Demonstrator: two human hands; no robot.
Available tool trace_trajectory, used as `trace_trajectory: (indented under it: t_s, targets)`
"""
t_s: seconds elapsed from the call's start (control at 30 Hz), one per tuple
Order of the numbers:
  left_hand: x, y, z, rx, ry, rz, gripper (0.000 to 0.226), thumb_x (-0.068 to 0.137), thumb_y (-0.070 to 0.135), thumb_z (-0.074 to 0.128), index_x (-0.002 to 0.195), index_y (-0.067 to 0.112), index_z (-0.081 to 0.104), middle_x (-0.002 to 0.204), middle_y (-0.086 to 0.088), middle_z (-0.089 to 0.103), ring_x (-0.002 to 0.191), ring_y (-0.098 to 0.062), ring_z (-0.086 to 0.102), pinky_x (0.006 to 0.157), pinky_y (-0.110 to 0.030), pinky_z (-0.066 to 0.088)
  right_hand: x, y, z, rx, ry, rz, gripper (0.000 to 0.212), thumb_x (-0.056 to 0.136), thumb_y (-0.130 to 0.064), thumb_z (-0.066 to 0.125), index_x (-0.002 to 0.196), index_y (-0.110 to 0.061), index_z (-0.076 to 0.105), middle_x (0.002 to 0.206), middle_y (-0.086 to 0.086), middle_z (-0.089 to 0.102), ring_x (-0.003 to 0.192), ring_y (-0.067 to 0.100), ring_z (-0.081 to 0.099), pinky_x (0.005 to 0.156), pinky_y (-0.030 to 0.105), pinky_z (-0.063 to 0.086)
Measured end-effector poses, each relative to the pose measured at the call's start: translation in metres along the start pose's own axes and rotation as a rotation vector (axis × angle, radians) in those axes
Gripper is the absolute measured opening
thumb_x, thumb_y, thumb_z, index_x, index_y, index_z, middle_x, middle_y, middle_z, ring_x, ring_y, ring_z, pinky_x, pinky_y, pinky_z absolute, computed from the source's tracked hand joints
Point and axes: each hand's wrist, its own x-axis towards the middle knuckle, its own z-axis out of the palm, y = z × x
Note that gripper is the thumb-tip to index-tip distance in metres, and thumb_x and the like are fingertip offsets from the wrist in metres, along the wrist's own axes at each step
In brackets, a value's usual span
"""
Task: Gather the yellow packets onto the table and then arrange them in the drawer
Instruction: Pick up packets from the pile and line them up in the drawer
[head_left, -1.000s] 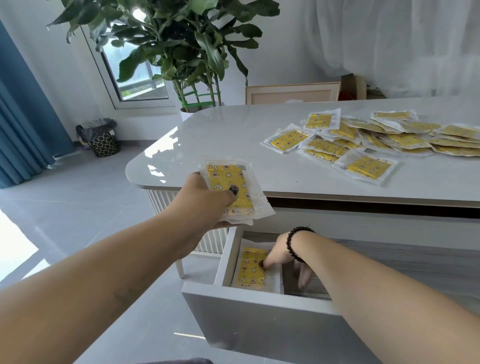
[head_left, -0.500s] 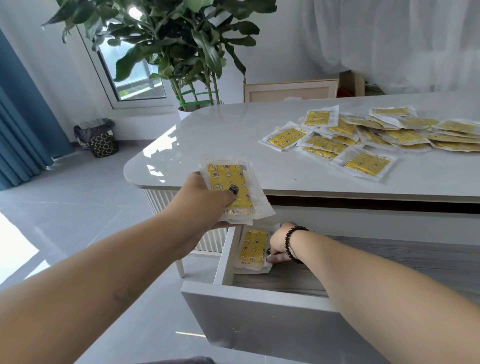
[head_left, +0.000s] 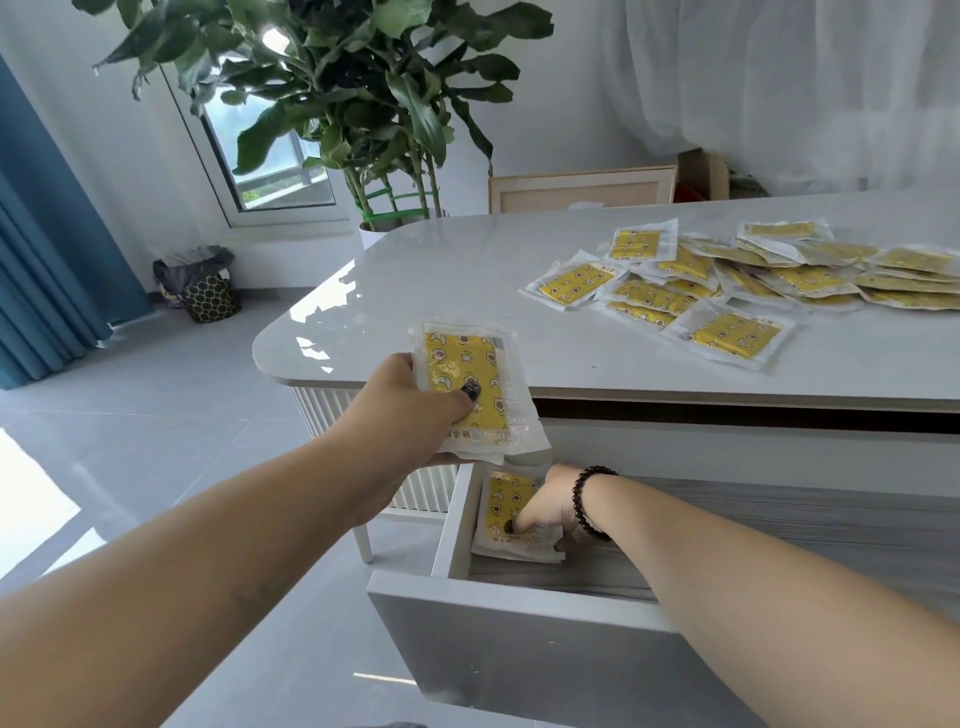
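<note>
Both hands are occupied with yellow packets. A small stack of packets (head_left: 470, 392) is gripped by the left hand (head_left: 410, 410), with the thumb pressed on the top face and the fingers curled underneath; the stack is held in the air just above the near left corner of the table (head_left: 467, 291), over the far left end of the open drawer (head_left: 519, 634). A single packet (head_left: 506, 506) is pinched by the right hand (head_left: 550, 512) inside the drawer, at its far left corner against the left wall, with the thumb on top and the fingers tucked under its near edge. A dark beaded bracelet (head_left: 589, 501) is worn on the right wrist.

A glossy white top with a rounded corner is seen on the table, and a loose pile of yellow packets (head_left: 727, 283) is spread over its far right part, many overlapping. The drawer is pulled out toward the near side; a grey wood-grain bottom is shown, and its white front panel lies nearest.

Pale grey tiles cover the floor. A large potted plant (head_left: 363, 104) stands beyond the table's far left corner, in front of a window (head_left: 270, 156). Blue curtains (head_left: 47, 249) hang at the far left, and a small bin (head_left: 202, 286) with a dark bag is placed by the wall near them. A white sheer curtain (head_left: 779, 78) is hung at the far right.

Both forearms are extended forward from the near edge, the left one raised, the right one angled down into the drawer.
</note>
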Motion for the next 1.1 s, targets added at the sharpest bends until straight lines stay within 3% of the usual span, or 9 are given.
trace_trajectory:
  t_s: [0.17, 0.27, 0.37, 0.47, 0.67, 0.87, 0.93, 1.0, 1.1]
  targets:
    - [-0.001, 0.002, 0.004, 0.06, 0.004, 0.056, 0.041, 0.09, 0.005, 0.063, 0.126, 0.019, 0.051, 0.113, -0.004, 0.068, 0.094, -0.026, 0.071, 0.079, -0.045, 0.06, -0.019, -0.006, -0.02, -0.032, 0.14, -0.025, 0.055, 0.094, -0.028, 0.052, 0.137, 0.001, 0.036, 0.113, 0.014, 0.055, 0.085, 0.025, 0.063, 0.075, 0.032, 0.055]
    - [-0.003, 0.003, 0.007, 0.087, -0.018, 0.079, 0.039, 0.091, 0.005, 0.061, 0.126, 0.021, 0.053, 0.111, -0.001, 0.068, 0.092, -0.023, 0.071, 0.077, -0.042, 0.061, -0.029, -0.005, -0.04, 0.508, 0.034, -0.168, 0.036, 0.098, -0.015, 0.04, 0.128, 0.002, 0.049, 0.106, 0.015, 0.062, 0.092, 0.028, 0.062, 0.071, 0.033, 0.052]
    - [-0.003, 0.002, 0.009, 0.144, -0.02, 0.091, 0.03, 0.093, 0.009, 0.06, 0.121, 0.019, 0.057, 0.106, 0.0, 0.07, 0.092, -0.022, 0.071, 0.079, -0.041, 0.06, -0.048, -0.001, -0.049, 0.998, -0.266, -0.438, 0.048, 0.093, -0.044, 0.049, 0.127, -0.012, 0.059, 0.121, 0.015, 0.065, 0.108, 0.029, 0.064, 0.089, 0.042, 0.053]
    - [-0.003, 0.001, 0.012, 0.209, -0.003, 0.093, 0.022, 0.093, 0.012, 0.059, 0.114, 0.016, 0.061, 0.102, -0.001, 0.071, 0.092, -0.022, 0.071, 0.083, -0.043, 0.059, -0.061, 0.002, -0.05, 1.283, -0.352, -0.552, 0.059, 0.085, -0.059, 0.047, 0.125, -0.019, 0.062, 0.125, 0.011, 0.064, 0.111, 0.03, 0.064, 0.095, 0.049, 0.05]
    - [-0.001, 0.0, 0.019, 0.237, 0.044, 0.1, 0.019, 0.091, 0.013, 0.061, 0.109, 0.019, 0.061, 0.1, 0.001, 0.07, 0.091, -0.021, 0.069, 0.085, -0.044, 0.058, -0.053, 0.006, -0.048, 1.361, -0.152, -0.563, 0.074, 0.071, -0.072, 0.048, 0.119, -0.018, 0.065, 0.118, 0.012, 0.068, 0.109, 0.033, 0.064, 0.094, 0.052, 0.049]
    - [0.002, -0.001, 0.019, 0.133, 0.055, 0.026, 0.02, 0.09, 0.015, 0.065, 0.11, 0.013, 0.062, 0.102, -0.007, 0.07, 0.089, -0.024, 0.071, 0.08, -0.039, 0.06, -0.049, 0.01, -0.052, 1.376, -0.205, -0.605, 0.08, 0.069, -0.075, 0.051, 0.126, -0.02, 0.06, 0.123, 0.013, 0.065, 0.113, 0.035, 0.062, 0.1, 0.059, 0.043]
    - [0.0, 0.001, 0.019, 0.069, 0.038, -0.03, 0.019, 0.091, 0.017, 0.065, 0.108, 0.008, 0.063, 0.1, -0.011, 0.071, 0.086, -0.023, 0.072, 0.074, -0.033, 0.061, -0.051, 0.01, -0.052, 1.399, -0.279, -0.648, 0.075, 0.074, -0.068, 0.057, 0.129, -0.018, 0.058, 0.129, 0.014, 0.061, 0.119, 0.036, 0.058, 0.103, 0.061, 0.039]
    - [-0.001, 0.002, 0.018, 0.069, 0.031, -0.067, 0.017, 0.092, 0.02, 0.063, 0.104, 0.008, 0.065, 0.094, -0.011, 0.073, 0.082, -0.019, 0.071, 0.07, -0.029, 0.06, -0.053, 0.01, -0.051, 1.437, -0.316, -0.656, 0.061, 0.078, -0.044, 0.068, 0.127, -0.008, 0.058, 0.132, 0.019, 0.057, 0.118, 0.037, 0.057, 0.1, 0.057, 0.044]
    - [-0.002, 0.001, 0.018, 0.081, 0.026, -0.091, 0.013, 0.094, 0.019, 0.059, 0.102, 0.011, 0.066, 0.092, -0.009, 0.073, 0.078, -0.018, 0.069, 0.067, -0.026, 0.057, -0.058, 0.009, -0.048, 1.461, -0.364, -0.65, 0.047, 0.073, -0.014, 0.067, 0.116, 0.001, 0.06, 0.121, 0.021, 0.061, 0.096, 0.03, 0.064, 0.073, 0.033, 0.058]
